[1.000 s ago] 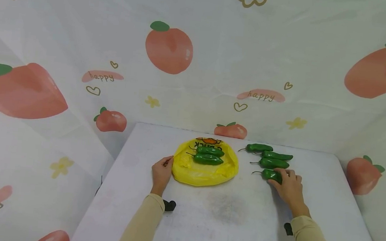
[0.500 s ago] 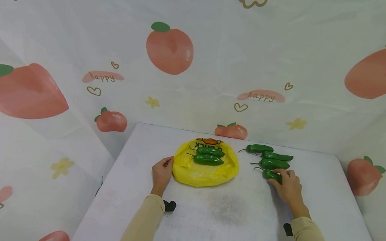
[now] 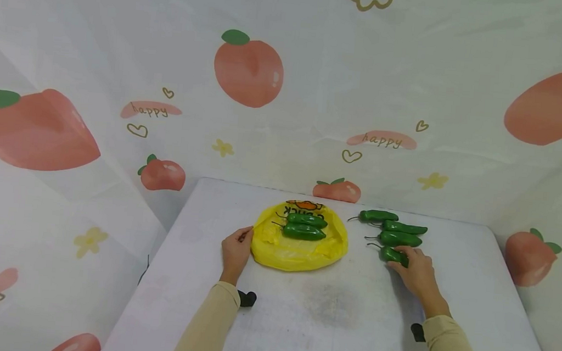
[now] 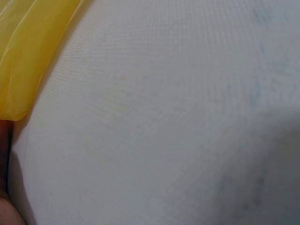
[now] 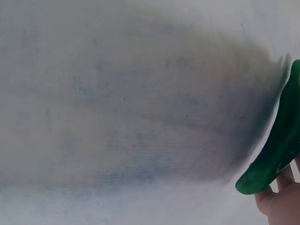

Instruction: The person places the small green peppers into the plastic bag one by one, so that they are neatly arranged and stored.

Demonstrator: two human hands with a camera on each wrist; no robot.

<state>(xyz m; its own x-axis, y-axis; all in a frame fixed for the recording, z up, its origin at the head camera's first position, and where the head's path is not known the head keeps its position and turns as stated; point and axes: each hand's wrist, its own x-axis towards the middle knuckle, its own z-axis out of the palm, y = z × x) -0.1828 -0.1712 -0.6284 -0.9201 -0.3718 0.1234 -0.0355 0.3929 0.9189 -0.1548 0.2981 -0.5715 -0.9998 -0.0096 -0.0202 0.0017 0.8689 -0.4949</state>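
My right hand [image 3: 418,272] grips a green chili pepper [image 3: 391,255] between thumb and fingers, its thin stem pointing left. In the right wrist view this pepper [image 5: 276,136] runs along the right edge with fingertips below it. Just behind are three more green peppers [image 3: 399,239] lying close together. Left of them, a yellow plastic bag [image 3: 289,260] lies with its mouth spread open, and two green peppers [image 3: 303,232] rest in it side by side. My left hand [image 3: 236,253] pinches the bag's left rim. The left wrist view catches the bag's edge [image 4: 28,51] and a sliver of hand.
The white table [image 3: 318,333] meets a pale backdrop cloth [image 3: 283,142] printed with peaches along its back and sides. A black wrist-worn piece shows beside each sleeve. Bare tabletop lies between the bag and the right-hand peppers.
The right hand, gripping the pepper, has shifted slightly left; the pepper tilted a little along the way. The left hand and the bag hold their place.
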